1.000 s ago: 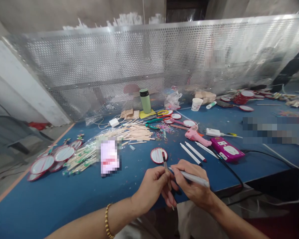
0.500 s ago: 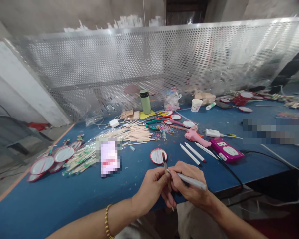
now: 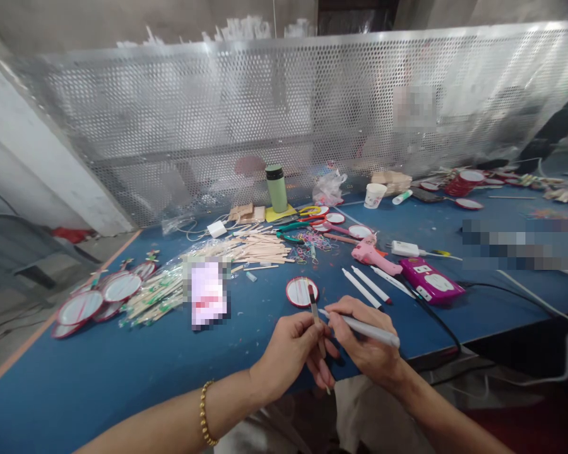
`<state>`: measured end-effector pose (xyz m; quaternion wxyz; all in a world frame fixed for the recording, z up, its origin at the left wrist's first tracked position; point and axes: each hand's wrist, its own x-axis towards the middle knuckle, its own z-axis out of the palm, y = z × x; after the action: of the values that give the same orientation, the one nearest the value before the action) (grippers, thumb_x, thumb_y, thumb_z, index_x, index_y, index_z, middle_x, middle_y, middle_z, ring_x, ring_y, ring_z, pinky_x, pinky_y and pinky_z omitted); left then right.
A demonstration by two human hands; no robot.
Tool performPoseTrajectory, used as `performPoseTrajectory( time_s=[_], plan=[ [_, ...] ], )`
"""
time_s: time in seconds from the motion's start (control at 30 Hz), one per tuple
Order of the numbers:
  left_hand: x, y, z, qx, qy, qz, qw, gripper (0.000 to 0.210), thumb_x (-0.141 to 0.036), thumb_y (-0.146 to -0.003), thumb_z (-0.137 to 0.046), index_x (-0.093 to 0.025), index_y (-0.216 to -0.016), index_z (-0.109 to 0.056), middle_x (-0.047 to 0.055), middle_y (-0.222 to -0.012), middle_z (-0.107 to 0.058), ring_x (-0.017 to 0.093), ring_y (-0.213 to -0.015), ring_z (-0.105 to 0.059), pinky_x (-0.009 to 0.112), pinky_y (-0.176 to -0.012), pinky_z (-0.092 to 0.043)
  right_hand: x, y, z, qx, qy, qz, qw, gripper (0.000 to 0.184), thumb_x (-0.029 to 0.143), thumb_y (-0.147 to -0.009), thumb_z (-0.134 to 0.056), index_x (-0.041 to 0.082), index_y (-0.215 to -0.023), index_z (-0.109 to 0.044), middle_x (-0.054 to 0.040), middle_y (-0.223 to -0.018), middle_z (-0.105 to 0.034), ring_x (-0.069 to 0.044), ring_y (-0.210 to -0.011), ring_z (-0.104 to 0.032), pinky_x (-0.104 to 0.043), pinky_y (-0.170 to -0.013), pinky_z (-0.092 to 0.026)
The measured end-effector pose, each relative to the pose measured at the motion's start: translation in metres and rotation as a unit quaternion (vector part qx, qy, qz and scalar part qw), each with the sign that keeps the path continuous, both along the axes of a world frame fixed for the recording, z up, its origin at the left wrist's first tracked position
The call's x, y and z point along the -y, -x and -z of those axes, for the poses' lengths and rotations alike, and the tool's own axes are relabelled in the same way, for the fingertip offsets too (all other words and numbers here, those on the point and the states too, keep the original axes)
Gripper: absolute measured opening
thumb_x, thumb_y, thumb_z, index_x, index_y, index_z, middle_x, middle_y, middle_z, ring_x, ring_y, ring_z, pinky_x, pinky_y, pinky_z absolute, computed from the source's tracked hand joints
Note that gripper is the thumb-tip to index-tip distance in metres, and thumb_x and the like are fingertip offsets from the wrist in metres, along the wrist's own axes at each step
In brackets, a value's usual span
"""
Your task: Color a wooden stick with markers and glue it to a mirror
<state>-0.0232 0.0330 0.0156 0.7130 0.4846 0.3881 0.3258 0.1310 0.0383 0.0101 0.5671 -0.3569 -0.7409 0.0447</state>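
Note:
My left hand (image 3: 296, 347) pinches a flat wooden stick (image 3: 315, 309) that points away from me; its far end is dark red with a dark stretch below. In my right hand (image 3: 364, 337) is a white marker pen (image 3: 372, 329), closed between thumb and fingers, its tip close to the stick's side. Whether the tip touches the stick I cannot tell. Just beyond the stick's coloured end lies a round white disc with a red rim (image 3: 297, 292). Several white markers (image 3: 360, 287) rest on the blue table right of the disc.
A pink glue gun (image 3: 372, 253) and a purple power strip (image 3: 430, 282) with cables lie to the right. Wooden sticks (image 3: 265, 249), pliers (image 3: 296, 232) and a green bottle (image 3: 276, 189) stand farther back. Red-rimmed discs (image 3: 80, 309) pile up at left, near a blurred-out phone-like object (image 3: 208, 293).
My right hand has drawn slightly to the right, taking the marker's tip a little away from the stick. My left hand still holds the stick in nearly the same place.

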Motion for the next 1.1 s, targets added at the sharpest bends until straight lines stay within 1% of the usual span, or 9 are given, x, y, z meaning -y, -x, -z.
performPoseTrajectory(
  time_s=[0.17, 0.33, 0.6, 0.73, 1.1],
  plan=[
    [-0.001, -0.0004, 0.001, 0.001, -0.002, 0.0, 1.0, 0.06, -0.075, -0.07, -0.068, -0.016, -0.072, -0.054, -0.001, -0.046, -0.059, 0.015, -0.038, -0.063, 0.02, -0.037, -0.049, -0.0001, -0.0001, -0.0011, 0.015, -0.006, -0.019, 1.0, 0.018, 0.013, -0.093, -0.052, 0.02, -0.082, -0.064, 0.0026, -0.06, -0.063, -0.01, -0.049, -0.06, -0.02, -0.051, -0.05],
    [-0.0013, -0.0006, 0.0028, -0.009, -0.003, 0.002, 1.0, 0.061, -0.075, -0.071, -0.067, -0.016, -0.067, -0.053, 0.0, -0.043, -0.057, 0.015, -0.037, -0.062, 0.02, -0.037, -0.048, 0.0002, 0.0, -0.0021, 0.031, 0.007, -0.023, 0.999, 0.018, 0.013, -0.093, -0.053, 0.021, -0.082, -0.064, 0.0029, -0.063, -0.064, -0.01, -0.05, -0.059, -0.02, -0.052, -0.049],
    [-0.0007, -0.0004, 0.0035, -0.009, -0.006, 0.003, 1.0, 0.059, -0.075, -0.072, -0.066, -0.017, -0.068, -0.053, 0.0, -0.043, -0.057, 0.015, -0.035, -0.06, 0.021, -0.035, -0.047, -0.0011, 0.0, 0.001, 0.035, 0.0, -0.032, 0.999, 0.02, 0.015, -0.094, -0.052, 0.021, -0.079, -0.063, 0.003, -0.061, -0.062, -0.01, -0.05, -0.058, -0.021, -0.053, -0.049],
    [-0.0009, -0.0001, 0.0029, -0.007, -0.002, 0.008, 1.0, 0.059, -0.075, -0.071, -0.067, -0.017, -0.069, -0.053, 0.0, -0.044, -0.058, 0.015, -0.035, -0.06, 0.021, -0.036, -0.047, 0.0, -0.0014, 0.0004, 0.028, -0.004, -0.017, 0.999, 0.02, 0.013, -0.093, -0.052, 0.021, -0.079, -0.063, 0.0028, -0.06, -0.064, -0.011, -0.052, -0.061, -0.021, -0.055, -0.05],
    [-0.0015, -0.0005, 0.0048, -0.005, -0.003, 0.005, 1.0, 0.06, -0.075, -0.071, -0.067, -0.017, -0.07, -0.054, -0.001, -0.044, -0.056, 0.016, -0.036, -0.061, 0.021, -0.035, -0.047, 0.0009, -0.0015, 0.0002, 0.049, -0.006, -0.009, 0.999, 0.023, 0.017, -0.095, -0.05, 0.022, -0.076, -0.062, 0.0018, -0.059, -0.064, -0.011, -0.05, -0.06, -0.022, -0.053, -0.05]
  ],
)
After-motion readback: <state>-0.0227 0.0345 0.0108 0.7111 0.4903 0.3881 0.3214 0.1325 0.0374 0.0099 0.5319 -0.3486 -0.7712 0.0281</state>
